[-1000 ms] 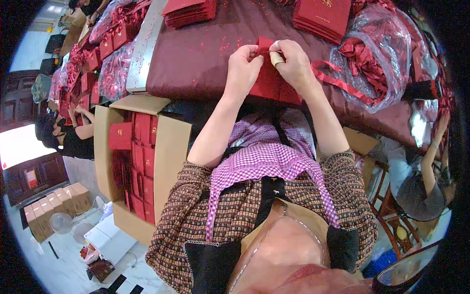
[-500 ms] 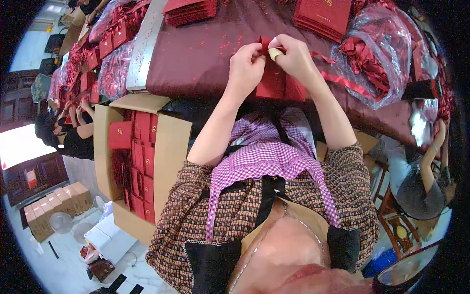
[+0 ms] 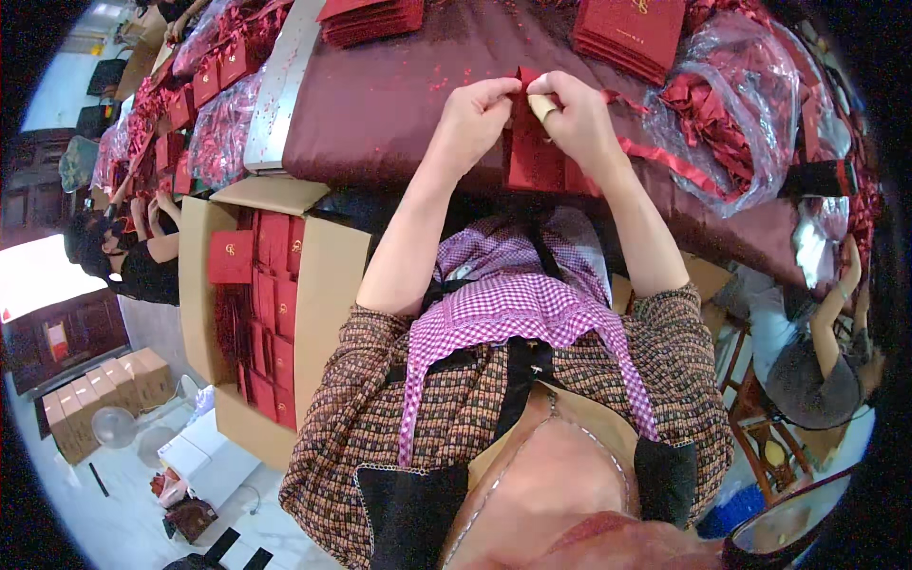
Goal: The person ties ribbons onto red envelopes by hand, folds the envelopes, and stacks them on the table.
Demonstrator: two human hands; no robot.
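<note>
A red folded paper piece (image 3: 534, 157) hangs over the near edge of the cloth-covered table, between my two hands. My left hand (image 3: 475, 123) pinches its upper left edge between thumb and forefinger. On the other side my right hand (image 3: 578, 119) is closed on the upper right edge, with a pale yellow wrap (image 3: 543, 106) round one finger. Whether a ribbon is also in the fingers is too small to tell. Right of my right hand, a loose red ribbon (image 3: 670, 161) trails across the table toward a clear plastic bag (image 3: 750, 171) of red ribbons.
Stacks of flat red printed pieces (image 3: 629, 38) lie at the far side of the dark red tablecloth (image 3: 380, 123). An open cardboard box (image 3: 332, 313) full of red pieces stands at my left. Other people work at far left (image 3: 142, 261) and right (image 3: 817, 366).
My hands have drawn slightly apart at the top of the red piece, so more of it shows between them. The left wrist has shifted a little to the left.
</note>
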